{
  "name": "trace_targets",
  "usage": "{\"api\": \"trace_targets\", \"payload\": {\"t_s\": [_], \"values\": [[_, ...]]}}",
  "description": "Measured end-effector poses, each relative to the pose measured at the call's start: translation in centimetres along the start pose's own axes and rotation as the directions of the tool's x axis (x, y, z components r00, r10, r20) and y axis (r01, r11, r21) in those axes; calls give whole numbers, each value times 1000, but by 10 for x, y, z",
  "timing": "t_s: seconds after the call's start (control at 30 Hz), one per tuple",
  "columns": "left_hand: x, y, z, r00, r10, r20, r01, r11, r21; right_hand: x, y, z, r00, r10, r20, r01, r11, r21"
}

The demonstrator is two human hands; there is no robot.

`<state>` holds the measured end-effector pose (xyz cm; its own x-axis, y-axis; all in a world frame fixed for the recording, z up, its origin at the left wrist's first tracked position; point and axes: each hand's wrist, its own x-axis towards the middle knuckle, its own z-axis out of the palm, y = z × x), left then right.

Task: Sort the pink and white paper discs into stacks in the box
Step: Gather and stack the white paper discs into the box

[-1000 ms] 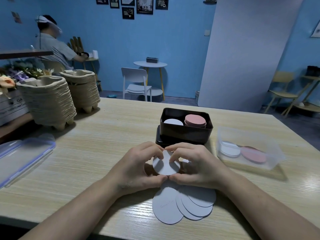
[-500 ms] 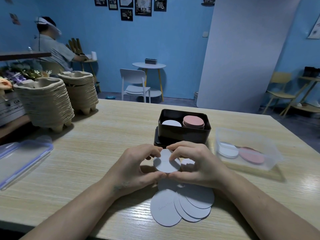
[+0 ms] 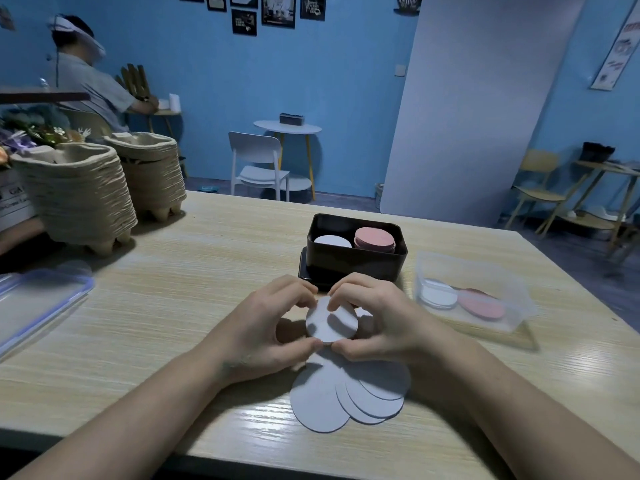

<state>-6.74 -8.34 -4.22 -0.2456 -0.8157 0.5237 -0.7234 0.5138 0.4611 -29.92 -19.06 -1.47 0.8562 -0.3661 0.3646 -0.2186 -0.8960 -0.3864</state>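
Both hands are on one white disc [image 3: 330, 323], held just above the desk [image 3: 194, 271], in front of the black box [image 3: 356, 266]. Left hand [image 3: 263, 327] fingers [image 3: 304, 346] pinch its left rim, thumb at the near edge. Right hand [image 3: 377, 320] fingers [image 3: 343, 296] are curled on the far and right rim, so both are clamped on the disc. Can't tell if it's a single disc or a few squared together. The disc is round, so no long axis; its flat face is up and tilted toward the person, far edge looks a bit higher. The fan of white discs [image 3: 346, 393] lies flat on the desk just below the hands, overlapping. The box is open side up, long axis left-right: white stack [image 3: 332, 241] in the left half, pink stack [image 3: 374, 239] in the right, and the pink looks taller. Judged step: get this white one ready to go onto the white stack. To do it well, keep a light rim pinch so the paper doesn't bend, level the face before lowering, centre it over the left stack, clear the box wall, and don't nudge the pink stack. A clear tub [image 3: 512, 306] to the right holds a few more white and pink discs.
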Motion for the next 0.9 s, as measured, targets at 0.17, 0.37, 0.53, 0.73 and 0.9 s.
{"api": "trace_targets", "payload": {"t_s": [0.17,0.37,0.53,0.73,0.9], "values": [[-6,13,-8,999,35,-6,-35,999,23,-11,-11,-3,998,68,-16,-68,997,-22],[-14,19,-10,944,58,325,-82,995,59,-44,-18,1,979,146,-145,-156,986,-60],[-12,22,-7,945,71,319,-99,993,71,-49,-20,3,969,163,-185,-174,984,-48],[-16,11,-19,961,-34,275,34,999,7,-45,-22,7,962,191,-193,-202,978,-42],[-18,-7,-25,987,-133,92,131,991,24,-39,-19,7,966,202,-163,-216,974,-73]]}}
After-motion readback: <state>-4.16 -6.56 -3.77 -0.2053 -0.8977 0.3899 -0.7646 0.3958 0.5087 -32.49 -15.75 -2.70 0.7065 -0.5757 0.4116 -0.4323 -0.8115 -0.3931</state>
